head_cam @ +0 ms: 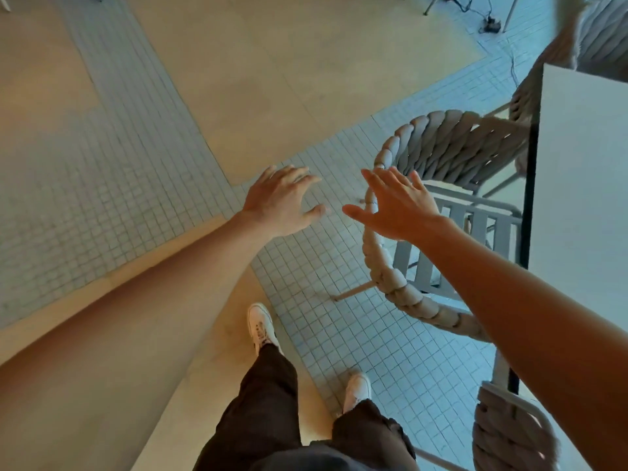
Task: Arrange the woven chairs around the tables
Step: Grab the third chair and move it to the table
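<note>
A woven rope-backed chair with a grey slatted seat stands pushed against the left side of a white table. My right hand hovers open, fingers spread, just over the chair's curved rope arm, holding nothing. My left hand is open too, spread over the tiled floor to the chair's left, clear of it. A second woven chair shows at the bottom right, beside the table's near end. Part of a third woven chair sits beyond the table at the top right.
The floor is beige panels crossed by bands of small grey tiles. My legs in dark trousers and white shoes stand on it. Thin furniture legs and a black cable with a plug lie at the top right.
</note>
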Demonstrator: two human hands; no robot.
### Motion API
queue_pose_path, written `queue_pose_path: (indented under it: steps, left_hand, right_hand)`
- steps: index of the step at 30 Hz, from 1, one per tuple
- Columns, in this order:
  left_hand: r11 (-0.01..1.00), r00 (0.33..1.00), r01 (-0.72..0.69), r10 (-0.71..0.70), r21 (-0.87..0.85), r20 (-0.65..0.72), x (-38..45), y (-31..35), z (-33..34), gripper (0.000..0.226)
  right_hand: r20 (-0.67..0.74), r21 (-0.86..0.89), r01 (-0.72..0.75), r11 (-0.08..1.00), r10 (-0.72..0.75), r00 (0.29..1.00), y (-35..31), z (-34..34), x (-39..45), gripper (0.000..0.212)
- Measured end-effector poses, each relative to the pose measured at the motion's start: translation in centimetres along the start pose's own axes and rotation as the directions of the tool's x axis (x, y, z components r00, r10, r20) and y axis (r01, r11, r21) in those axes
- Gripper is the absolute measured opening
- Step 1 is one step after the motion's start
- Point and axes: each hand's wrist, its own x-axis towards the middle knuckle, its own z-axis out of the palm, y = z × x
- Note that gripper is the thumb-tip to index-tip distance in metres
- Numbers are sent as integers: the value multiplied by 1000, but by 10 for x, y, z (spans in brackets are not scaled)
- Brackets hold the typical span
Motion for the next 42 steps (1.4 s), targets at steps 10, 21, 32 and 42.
queue_pose_path:
  steps: [10,21,32,42]
  left_hand:
    - [988,988,-155,155,6,17,99,-116,-53,75]
    - [960,963,-268,267,83,25,257,-153,-85,76]
    - [922,929,-370,363,115,77,431,-139,-100,77]
    - [857,858,-511,504,64,95,563,-101,-125,72]
  right_hand:
    - [-55,38,-173,984,175,983,-35,-46,104,105]
    - [-49,87,-315,945,320,946,14,-70,217,107]
    - [-1,188,-438,879,446,895,117,-107,313,103]
    - [32,245,-604,758,616,787,191,-136,368,103]
